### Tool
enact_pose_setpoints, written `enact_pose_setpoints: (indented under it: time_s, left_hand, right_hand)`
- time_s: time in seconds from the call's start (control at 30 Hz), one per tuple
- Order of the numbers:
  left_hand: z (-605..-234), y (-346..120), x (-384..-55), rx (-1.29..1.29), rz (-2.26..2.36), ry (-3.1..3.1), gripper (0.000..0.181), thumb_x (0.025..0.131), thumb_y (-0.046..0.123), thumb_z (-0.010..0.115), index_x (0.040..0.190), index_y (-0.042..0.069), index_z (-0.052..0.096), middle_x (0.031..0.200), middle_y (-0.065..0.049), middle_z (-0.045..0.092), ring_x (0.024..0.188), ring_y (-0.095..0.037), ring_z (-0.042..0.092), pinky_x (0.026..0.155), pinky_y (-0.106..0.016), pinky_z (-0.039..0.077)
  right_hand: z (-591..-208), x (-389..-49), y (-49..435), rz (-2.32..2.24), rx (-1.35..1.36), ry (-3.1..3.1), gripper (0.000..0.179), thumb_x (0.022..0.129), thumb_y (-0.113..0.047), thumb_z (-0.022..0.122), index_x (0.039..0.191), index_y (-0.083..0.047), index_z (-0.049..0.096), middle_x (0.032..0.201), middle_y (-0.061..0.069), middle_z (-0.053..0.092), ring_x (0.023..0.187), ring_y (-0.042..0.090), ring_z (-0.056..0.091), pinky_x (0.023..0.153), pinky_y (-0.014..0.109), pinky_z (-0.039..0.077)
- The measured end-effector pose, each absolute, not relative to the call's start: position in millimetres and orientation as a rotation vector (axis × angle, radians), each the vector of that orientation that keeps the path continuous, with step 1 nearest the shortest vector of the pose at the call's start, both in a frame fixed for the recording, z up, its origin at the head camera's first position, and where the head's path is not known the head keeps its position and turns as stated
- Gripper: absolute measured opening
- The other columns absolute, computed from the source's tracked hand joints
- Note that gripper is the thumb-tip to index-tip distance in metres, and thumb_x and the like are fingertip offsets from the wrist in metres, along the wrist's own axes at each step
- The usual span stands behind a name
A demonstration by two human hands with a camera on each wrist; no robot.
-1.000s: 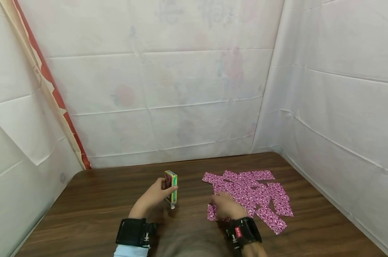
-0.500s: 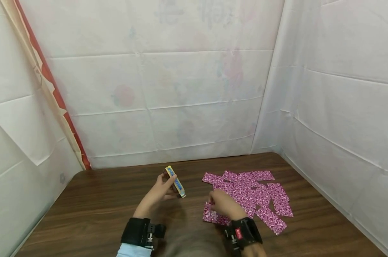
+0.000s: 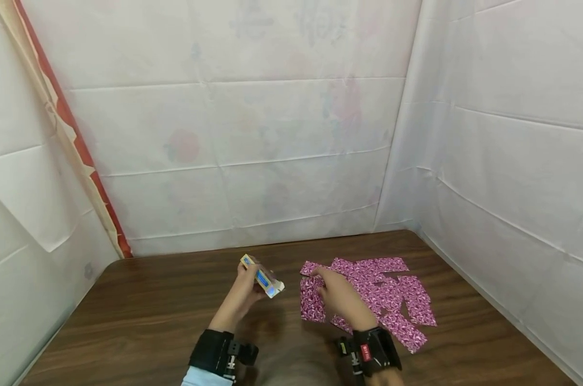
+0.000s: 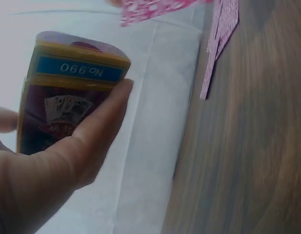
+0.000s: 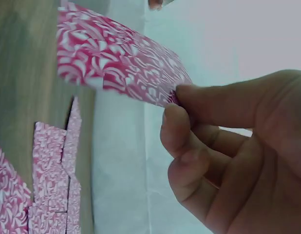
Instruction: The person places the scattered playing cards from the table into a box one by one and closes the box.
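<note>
My left hand (image 3: 242, 294) grips a small playing card box (image 3: 262, 277) above the table's middle, thumb along its side. In the left wrist view the box (image 4: 67, 105) shows a blue "No.990" band and a raised flap at its end. My right hand (image 3: 343, 299) pinches one pink-and-white patterned playing card (image 3: 312, 301) by its edge between thumb and index finger. The right wrist view shows this card (image 5: 116, 56) lifted, its patterned back toward the camera. Beside and beneath the right hand lie spread playing cards (image 3: 390, 295), backs up.
The dark wooden table (image 3: 151, 305) has more bare surface on the left. White cloth walls (image 3: 272, 134) stand behind it and on both sides. Black camera straps (image 3: 211, 351) sit on both wrists.
The right hand has picked a card up from the near left of the spread and raised it. The left hand has tilted the box over, turning its narrow side upward.
</note>
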State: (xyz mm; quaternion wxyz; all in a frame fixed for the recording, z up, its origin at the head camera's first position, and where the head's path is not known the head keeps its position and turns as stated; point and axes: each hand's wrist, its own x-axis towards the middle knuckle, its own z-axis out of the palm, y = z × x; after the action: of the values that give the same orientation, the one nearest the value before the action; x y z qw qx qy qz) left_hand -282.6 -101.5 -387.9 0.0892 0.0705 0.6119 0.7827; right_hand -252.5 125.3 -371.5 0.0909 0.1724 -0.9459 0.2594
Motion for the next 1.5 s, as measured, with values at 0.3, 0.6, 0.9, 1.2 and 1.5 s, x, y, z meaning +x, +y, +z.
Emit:
enact_pose_setpoints:
  time_s: [0.3, 0.6, 0.9, 1.2, 1.5]
  left_hand:
    - [-382, -107, -282, 0.306, 2.464, 1.682, 0.058, 0.096, 0.006, 0.030, 0.143, 0.018, -0.002, 0.144, -0.029, 0.025, 0.136, -0.044, 0.026, 0.108, -0.056, 0.027]
    - [-377, -104, -278, 0.290, 2.702, 1.328, 0.073, 0.092, -0.007, 0.033, 0.147, 0.025, -0.001, 0.152, -0.022, 0.012, 0.141, -0.041, 0.015, 0.110, -0.057, 0.021]
    - [-375, -86, -276, 0.202, 2.919, 0.971, 0.075, 0.090, -0.013, 0.030, 0.145, 0.029, 0.004, 0.153, -0.015, 0.005, 0.142, -0.037, 0.011, 0.112, -0.054, 0.017]
    - [-375, -80, -275, 0.200, 2.966, 1.006, 0.072, 0.091, -0.012, 0.032, 0.145, 0.026, 0.004, 0.153, -0.014, 0.007, 0.142, -0.038, 0.013, 0.111, -0.054, 0.020]
    - [-375, -79, -274, 0.212, 2.967, 1.018, 0.064, 0.096, -0.005, 0.033, 0.140, 0.030, 0.004, 0.154, -0.011, 0.003, 0.143, -0.036, 0.011, 0.112, -0.050, 0.022]
  right_hand:
    - [-349, -248, 137, 1.282, 0.247, -2.611, 0.016, 0.091, -0.003, 0.055, 0.106, 0.003, 0.060, 0.079, 0.011, 0.062, 0.062, 0.014, 0.060, 0.057, 0.028, 0.050]
    - [-338, -245, 126, 2.055, 0.167, -2.239, 0.014, 0.089, 0.005, 0.053, 0.094, 0.002, 0.040, 0.081, 0.013, 0.053, 0.079, 0.030, 0.070, 0.075, 0.033, 0.056]
    - [-347, -248, 106, 2.083, 0.144, -2.199, 0.014, 0.094, 0.000, 0.047, 0.101, 0.005, 0.036, 0.073, 0.016, 0.059, 0.069, 0.029, 0.070, 0.072, 0.039, 0.056]
    - [-352, -249, 104, 2.015, 0.121, -2.310, 0.021, 0.095, -0.006, 0.045, 0.108, 0.007, 0.035, 0.091, 0.027, 0.068, 0.067, 0.034, 0.069, 0.061, 0.037, 0.057]
    - [-353, -251, 100, 2.101, 0.285, -2.377, 0.021, 0.097, -0.005, 0.039, 0.107, 0.010, 0.031, 0.092, 0.031, 0.067, 0.065, 0.031, 0.070, 0.063, 0.038, 0.057]
